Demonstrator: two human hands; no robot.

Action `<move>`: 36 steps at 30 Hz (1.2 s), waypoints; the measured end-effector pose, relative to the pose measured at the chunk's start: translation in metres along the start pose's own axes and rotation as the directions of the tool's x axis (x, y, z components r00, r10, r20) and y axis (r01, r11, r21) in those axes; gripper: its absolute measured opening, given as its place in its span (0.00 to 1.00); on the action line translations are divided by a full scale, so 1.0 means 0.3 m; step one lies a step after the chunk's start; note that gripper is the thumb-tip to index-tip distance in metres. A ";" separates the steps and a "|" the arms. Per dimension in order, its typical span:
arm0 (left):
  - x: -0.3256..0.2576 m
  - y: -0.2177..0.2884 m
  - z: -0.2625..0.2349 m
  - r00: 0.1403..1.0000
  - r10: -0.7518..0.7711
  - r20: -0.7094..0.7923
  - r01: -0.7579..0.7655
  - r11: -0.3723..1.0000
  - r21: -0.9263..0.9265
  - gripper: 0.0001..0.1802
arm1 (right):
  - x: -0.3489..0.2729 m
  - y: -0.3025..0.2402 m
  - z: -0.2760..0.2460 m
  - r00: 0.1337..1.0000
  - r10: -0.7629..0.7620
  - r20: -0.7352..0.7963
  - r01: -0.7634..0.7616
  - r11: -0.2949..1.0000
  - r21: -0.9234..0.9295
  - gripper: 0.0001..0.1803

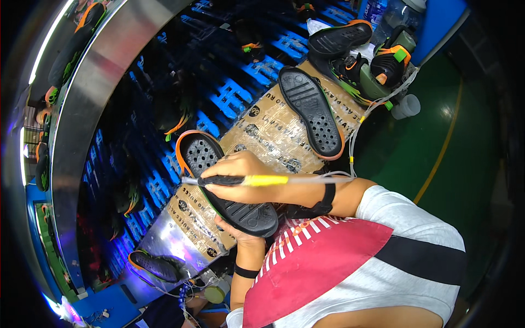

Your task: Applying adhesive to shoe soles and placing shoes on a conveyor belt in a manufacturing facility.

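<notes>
A black sole [203,154] with a round-holed insert and an orange-and-green rim lies tilted in front of me. My left hand [238,234] grips it from beneath, near its lower end. Over its middle, my right hand [240,172] is closed around a pen-like tool [267,180] with a black grip and a yellow band; a thin pale tube trails from its rear. The tool's tip is over the sole's edge, blurred, and I cannot tell whether it touches. A second black sole [311,112] rests farther right on the tape-covered bench [270,131].
Beyond the bench runs a conveyor [232,98] with blue slats, carrying several dark shoe parts. Shoes [358,68] are piled at the upper right, near a clear jug [402,22] and a white cup [406,106]. Another sole [156,266] lies at the lower left. A curved metal edge [115,49] borders the conveyor.
</notes>
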State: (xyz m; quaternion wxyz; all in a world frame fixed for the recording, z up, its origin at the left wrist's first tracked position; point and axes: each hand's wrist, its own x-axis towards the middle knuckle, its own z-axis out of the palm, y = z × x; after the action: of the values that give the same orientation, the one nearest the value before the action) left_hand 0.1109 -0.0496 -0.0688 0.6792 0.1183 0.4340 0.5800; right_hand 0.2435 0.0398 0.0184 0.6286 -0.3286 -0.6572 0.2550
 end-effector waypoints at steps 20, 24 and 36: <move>0.048 0.032 -0.010 0.918 0.003 0.396 0.218 0.831 -0.512 0.43 | -0.012 -0.041 -0.015 0.991 -0.053 0.119 0.080 0.969 -0.233 0.09; 0.065 0.056 0.047 0.887 0.064 0.458 0.204 0.835 -0.512 0.43 | -0.054 -0.045 0.007 0.937 -0.149 0.315 0.140 0.989 0.052 0.11; 0.112 0.183 0.099 0.833 0.179 0.523 0.078 0.899 -0.432 0.48 | -0.059 -0.092 -0.055 0.870 0.047 0.490 -0.259 0.890 0.375 0.11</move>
State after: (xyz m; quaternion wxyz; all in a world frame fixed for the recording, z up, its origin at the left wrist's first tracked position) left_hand 0.0932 0.0070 -0.0298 0.7678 0.1367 0.0759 0.6214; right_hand 0.2568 0.0070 0.0286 0.4849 -0.1631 -0.6879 0.5149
